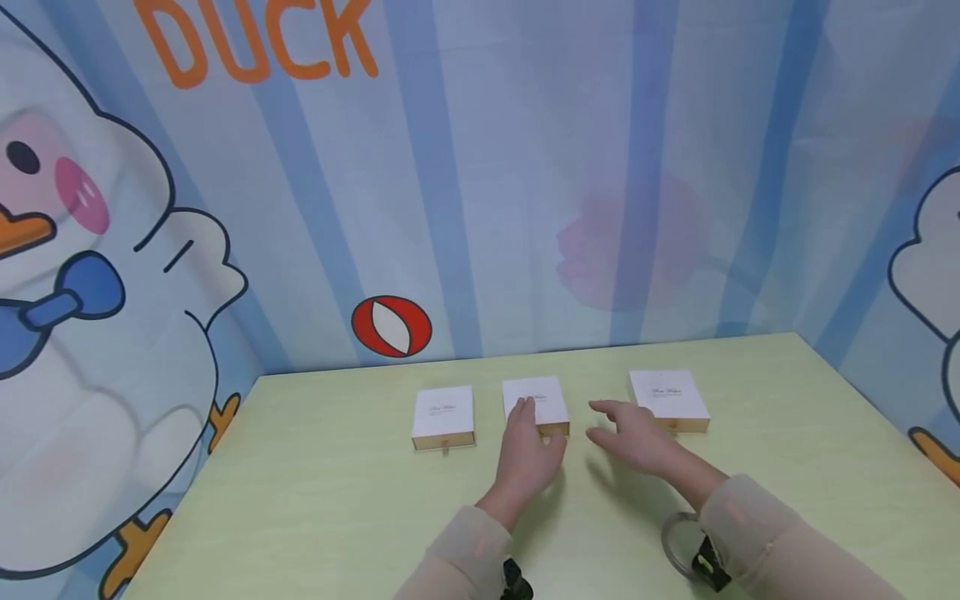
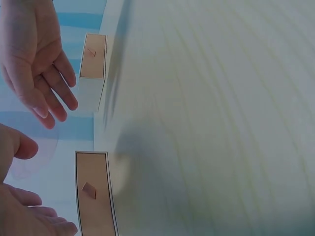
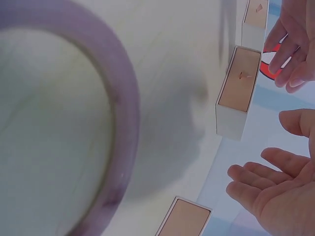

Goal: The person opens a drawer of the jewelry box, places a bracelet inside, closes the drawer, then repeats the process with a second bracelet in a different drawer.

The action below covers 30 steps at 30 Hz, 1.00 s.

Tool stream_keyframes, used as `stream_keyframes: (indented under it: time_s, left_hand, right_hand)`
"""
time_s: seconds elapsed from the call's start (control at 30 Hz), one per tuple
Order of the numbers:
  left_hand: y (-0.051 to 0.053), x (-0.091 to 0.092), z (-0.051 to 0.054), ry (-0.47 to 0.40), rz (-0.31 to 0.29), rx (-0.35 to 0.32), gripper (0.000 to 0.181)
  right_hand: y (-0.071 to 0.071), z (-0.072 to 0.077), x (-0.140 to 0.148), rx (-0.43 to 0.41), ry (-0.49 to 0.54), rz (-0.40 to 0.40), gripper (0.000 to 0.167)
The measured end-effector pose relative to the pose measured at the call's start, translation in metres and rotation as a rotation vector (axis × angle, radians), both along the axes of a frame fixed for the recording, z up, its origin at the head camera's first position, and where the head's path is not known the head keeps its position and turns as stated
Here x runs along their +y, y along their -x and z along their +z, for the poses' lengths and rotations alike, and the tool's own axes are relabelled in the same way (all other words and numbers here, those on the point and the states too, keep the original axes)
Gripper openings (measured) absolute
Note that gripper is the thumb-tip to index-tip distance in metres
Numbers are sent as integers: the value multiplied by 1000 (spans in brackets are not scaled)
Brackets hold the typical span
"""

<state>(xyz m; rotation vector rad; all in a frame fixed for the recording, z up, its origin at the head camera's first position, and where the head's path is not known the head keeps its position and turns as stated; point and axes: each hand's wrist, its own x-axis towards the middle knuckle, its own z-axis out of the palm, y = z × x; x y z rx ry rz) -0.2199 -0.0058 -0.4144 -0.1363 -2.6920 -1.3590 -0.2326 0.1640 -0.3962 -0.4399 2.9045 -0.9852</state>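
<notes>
Three small white boxes with tan fronts and small tabs stand in a row on the table: a left box [image 1: 443, 412], a middle box [image 1: 551, 392] and a right box [image 1: 663, 387]. My left hand [image 1: 525, 457] is held in front of the middle box, fingers extended and covering part of its lid in the head view. Between the middle and right boxes, my right hand [image 1: 637, 437] hovers with fingers spread and covers a corner of the right box. Both palms face each other with nothing held. The right wrist view shows the right hand [image 3: 280, 191] apart from the boxes.
The pale yellow-green table [image 1: 337, 500] ends at a striped blue backdrop [image 1: 510, 167] printed with ducks and a red-and-white ball. A bangle [image 1: 667, 542] hangs on the right wrist and blocks much of the right wrist view. Dark straps sit at both sleeves.
</notes>
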Motion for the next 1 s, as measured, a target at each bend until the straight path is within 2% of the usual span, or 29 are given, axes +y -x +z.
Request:
stream_keyframes:
  time_s: [0.17, 0.37, 0.6, 1.0]
  left_hand:
    - [-1, 4, 3, -14, -17, -18, 62]
    - [-1, 7, 1, -4, -32, -24, 61]
    - [-2, 12, 0, -35, -65, -44, 63]
    - [-1, 22, 1, -9, -96, -35, 63]
  right_hand:
    - [0, 1, 5, 30, -10, -6, 48]
    - [-1, 4, 12, 25, -10, 2, 49]
    - [-3, 8, 18, 48, -16, -6, 48]
    - [-2, 9, 28, 82, -29, -28, 48]
